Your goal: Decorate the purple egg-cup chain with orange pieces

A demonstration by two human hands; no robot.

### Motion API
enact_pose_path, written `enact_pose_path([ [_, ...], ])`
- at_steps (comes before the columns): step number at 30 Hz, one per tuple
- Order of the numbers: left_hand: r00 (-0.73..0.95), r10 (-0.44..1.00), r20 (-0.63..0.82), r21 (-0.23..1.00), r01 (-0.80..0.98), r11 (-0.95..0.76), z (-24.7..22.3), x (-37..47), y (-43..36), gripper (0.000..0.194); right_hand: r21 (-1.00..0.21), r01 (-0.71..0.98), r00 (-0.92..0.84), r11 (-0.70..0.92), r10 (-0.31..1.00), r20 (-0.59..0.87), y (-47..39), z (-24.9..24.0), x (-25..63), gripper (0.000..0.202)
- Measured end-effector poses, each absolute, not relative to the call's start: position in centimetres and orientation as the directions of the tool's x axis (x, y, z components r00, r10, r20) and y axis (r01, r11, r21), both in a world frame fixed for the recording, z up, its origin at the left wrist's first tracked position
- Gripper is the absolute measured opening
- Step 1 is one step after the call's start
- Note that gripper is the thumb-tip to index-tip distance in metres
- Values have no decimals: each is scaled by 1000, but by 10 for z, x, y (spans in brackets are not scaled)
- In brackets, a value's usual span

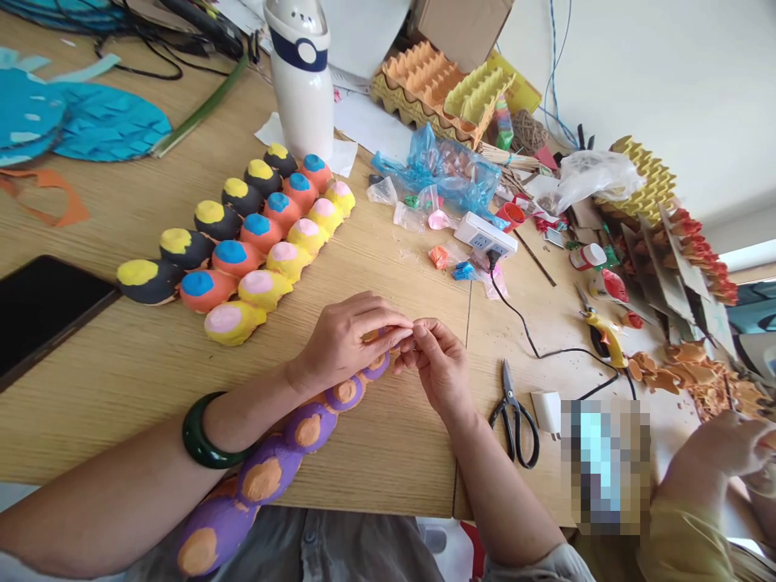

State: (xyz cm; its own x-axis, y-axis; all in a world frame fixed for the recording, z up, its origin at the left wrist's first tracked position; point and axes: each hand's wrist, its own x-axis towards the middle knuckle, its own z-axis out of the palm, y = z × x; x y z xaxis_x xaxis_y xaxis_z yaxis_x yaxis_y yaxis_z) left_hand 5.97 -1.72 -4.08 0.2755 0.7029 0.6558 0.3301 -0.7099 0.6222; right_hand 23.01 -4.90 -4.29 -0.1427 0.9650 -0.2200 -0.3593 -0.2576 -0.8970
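Observation:
My left hand [345, 338] and my right hand [437, 364] meet at their fingertips over the wooden table [121, 364], pinching something too small to make out. Under my left forearm lies a purple painted egg-carton strip [284, 453] with orange spots; its far end reaches my fingers. A green bangle [203, 440] sits on my left wrist. Beyond my hands rests a painted egg-carton panel [242, 234] with rows of black, orange and yellow bumps capped in yellow, blue and pink.
Black scissors [514, 416] and a white charger [549, 411] lie right of my hands. A dark tablet [36, 307] is at left, a white bottle [301, 77] at back, a power strip [485, 234] with cord, a yellow glue gun [603, 331]. Another person's hand [721, 444] works at the right.

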Motion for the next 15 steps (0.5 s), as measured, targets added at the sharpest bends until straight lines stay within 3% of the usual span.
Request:
enact_pose_path([
  [5, 200, 744, 637, 673, 327, -664, -42, 53, -10, 8, -932, -327, 75, -153, 979, -187, -37, -48, 240, 24],
  [11, 161, 941, 297, 920, 215, -327, -52, 54, -4, 17, -924, -340, 164, -175, 957, -241, -31, -49, 243, 22],
  [15, 206, 953, 223, 935, 231, -268, -57, 58, -4, 17, -969, -203, 214, -140, 959, -184, -35, -55, 242, 20],
])
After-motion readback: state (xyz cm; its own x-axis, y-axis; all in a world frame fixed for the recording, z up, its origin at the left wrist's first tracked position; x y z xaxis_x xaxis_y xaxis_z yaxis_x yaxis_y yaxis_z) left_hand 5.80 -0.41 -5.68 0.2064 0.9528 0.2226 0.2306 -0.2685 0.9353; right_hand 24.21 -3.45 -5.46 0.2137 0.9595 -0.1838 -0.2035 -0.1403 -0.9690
